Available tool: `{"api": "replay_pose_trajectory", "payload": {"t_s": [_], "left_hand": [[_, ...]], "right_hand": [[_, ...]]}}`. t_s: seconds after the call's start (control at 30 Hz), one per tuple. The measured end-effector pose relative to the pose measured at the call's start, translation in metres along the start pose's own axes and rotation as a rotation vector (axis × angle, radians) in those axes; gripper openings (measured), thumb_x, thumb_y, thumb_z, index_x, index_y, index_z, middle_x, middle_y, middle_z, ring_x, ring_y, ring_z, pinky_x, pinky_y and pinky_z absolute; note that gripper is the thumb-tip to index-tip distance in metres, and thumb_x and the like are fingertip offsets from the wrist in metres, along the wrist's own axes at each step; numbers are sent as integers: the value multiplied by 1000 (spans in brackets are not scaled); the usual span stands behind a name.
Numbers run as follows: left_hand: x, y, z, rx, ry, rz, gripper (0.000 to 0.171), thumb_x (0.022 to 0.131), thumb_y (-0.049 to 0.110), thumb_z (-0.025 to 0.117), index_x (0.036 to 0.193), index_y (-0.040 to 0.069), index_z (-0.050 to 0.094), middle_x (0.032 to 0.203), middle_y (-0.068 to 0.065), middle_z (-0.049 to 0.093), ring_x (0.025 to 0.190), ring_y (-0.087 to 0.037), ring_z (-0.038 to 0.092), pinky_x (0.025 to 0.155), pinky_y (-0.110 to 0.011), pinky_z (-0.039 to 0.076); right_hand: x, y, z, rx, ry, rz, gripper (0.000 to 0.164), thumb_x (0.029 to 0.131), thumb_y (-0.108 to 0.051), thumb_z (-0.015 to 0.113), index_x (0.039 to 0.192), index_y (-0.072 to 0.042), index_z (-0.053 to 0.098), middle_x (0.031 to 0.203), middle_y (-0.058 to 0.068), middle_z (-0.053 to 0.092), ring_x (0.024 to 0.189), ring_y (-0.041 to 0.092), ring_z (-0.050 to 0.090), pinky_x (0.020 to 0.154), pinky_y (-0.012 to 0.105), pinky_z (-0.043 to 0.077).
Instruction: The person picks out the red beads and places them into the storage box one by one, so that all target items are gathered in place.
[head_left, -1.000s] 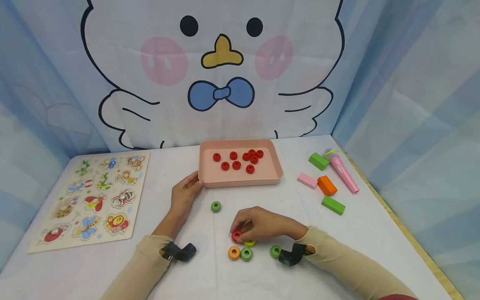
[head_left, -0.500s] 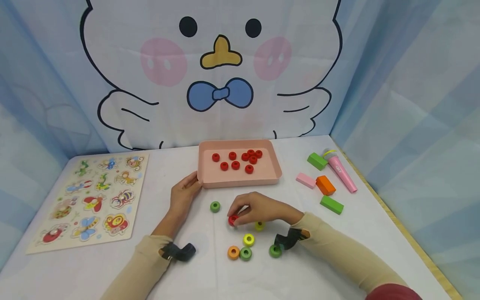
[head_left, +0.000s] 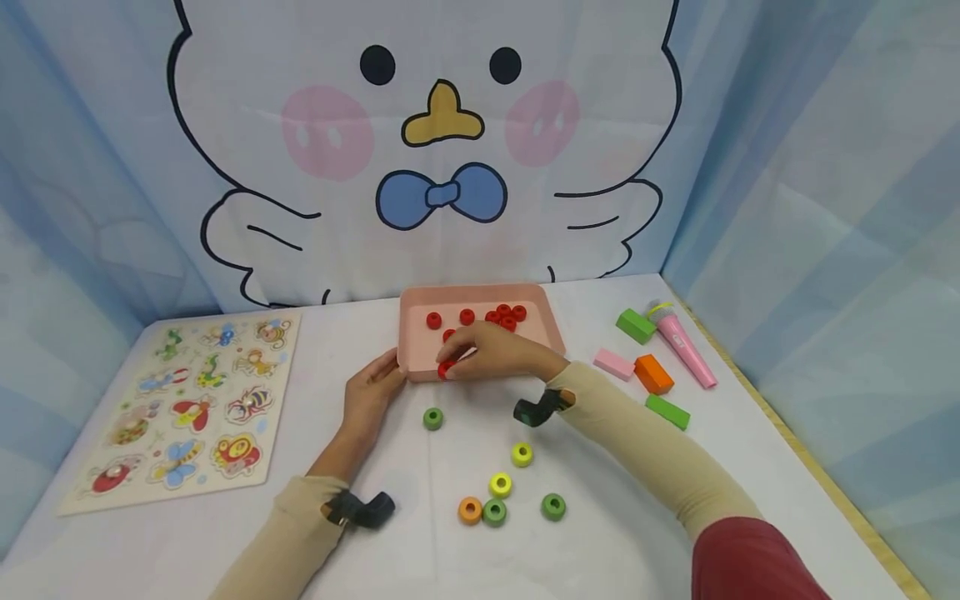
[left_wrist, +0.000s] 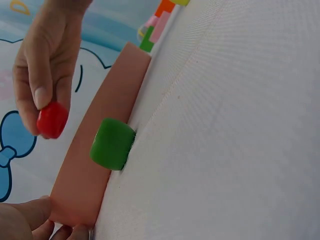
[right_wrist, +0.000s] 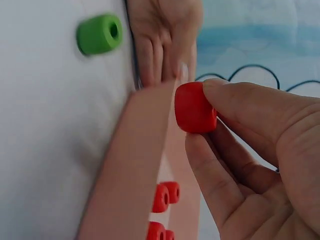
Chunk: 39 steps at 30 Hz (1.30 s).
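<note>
A red bead [right_wrist: 195, 107] with a hole is pinched between the thumb and fingers of my right hand [head_left: 495, 352], over the near wall of the pink tray [head_left: 517, 372]. Several red beads [head_left: 503, 313] lie inside the tray; the right hand hides part of it in the head view. My left hand [head_left: 372, 392] holds the tray's near left corner, thumb up by the rim and fingers lower down. Closest to that hand on the table is a green bead [head_left: 432, 418], just in front of the tray.
Nearer to me lie two yellow beads [head_left: 500, 484], an orange bead [head_left: 470, 511] and two more green beads [head_left: 553, 507]. An insect puzzle board [head_left: 187, 408] is at the left. Wooden blocks [head_left: 654, 374] and a pink toy microphone [head_left: 686, 346] are at the right. A curtain [head_left: 442, 250] hangs behind.
My right hand has carried the red bead from the loose group forward to above the tray's near edge. A second yellow bead is uncovered. The left hand stays at the tray corner.
</note>
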<state>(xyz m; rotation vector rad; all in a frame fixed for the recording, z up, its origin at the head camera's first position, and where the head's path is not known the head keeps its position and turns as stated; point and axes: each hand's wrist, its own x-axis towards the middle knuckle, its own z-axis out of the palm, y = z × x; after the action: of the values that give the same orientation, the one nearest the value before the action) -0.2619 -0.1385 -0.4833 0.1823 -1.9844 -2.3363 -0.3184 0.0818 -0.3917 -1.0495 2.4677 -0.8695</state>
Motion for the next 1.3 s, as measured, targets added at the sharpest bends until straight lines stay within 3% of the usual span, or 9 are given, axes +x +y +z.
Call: {"api": "replay_pose_trajectory", "payload": {"t_s": [0.3, 0.57, 0.87, 1.13, 1.3], "left_hand": [[0, -1, -1, 11, 4, 13, 49, 93, 10, 68, 140, 4, 54, 138, -12, 56, 125, -17, 53, 96, -20, 48], [-2, -4, -1, 58, 9, 9, 50, 94, 15, 69, 141, 7, 54, 139, -9, 56, 125, -15, 53, 94, -17, 48], [0, -4, 0, 35, 9, 16, 51, 93, 14, 69, 140, 5, 53, 140, -10, 55, 126, -15, 52, 95, -17, 48], [-1, -6, 0, 63, 8, 13, 51, 94, 14, 69, 141, 6, 53, 141, -10, 54, 127, -16, 51, 95, -17, 47], [-1, -5, 0, 89, 3, 11, 51, 94, 16, 68, 142, 7, 53, 142, -9, 53, 129, -16, 50, 96, -19, 47]], "right_hand": [[56, 14, -10, -22, -11, 130, 30, 90, -19, 74, 120, -12, 72, 109, -6, 67, 102, 15, 57, 84, 21, 54], [87, 29, -9, -41, -34, 177, 24, 91, -23, 72, 114, -20, 74, 102, -5, 67, 86, 17, 59, 68, 24, 53], [96, 27, -8, -50, -37, 204, 24, 90, -21, 74, 114, -18, 74, 96, -1, 66, 80, 22, 62, 67, 28, 57], [92, 20, -2, -70, -50, 235, 25, 90, -17, 74, 115, -15, 73, 101, -2, 66, 88, 17, 59, 71, 20, 56], [91, 22, 1, -52, -37, 235, 25, 90, -17, 74, 115, -16, 72, 102, -3, 66, 86, 18, 60, 70, 21, 57]]}}
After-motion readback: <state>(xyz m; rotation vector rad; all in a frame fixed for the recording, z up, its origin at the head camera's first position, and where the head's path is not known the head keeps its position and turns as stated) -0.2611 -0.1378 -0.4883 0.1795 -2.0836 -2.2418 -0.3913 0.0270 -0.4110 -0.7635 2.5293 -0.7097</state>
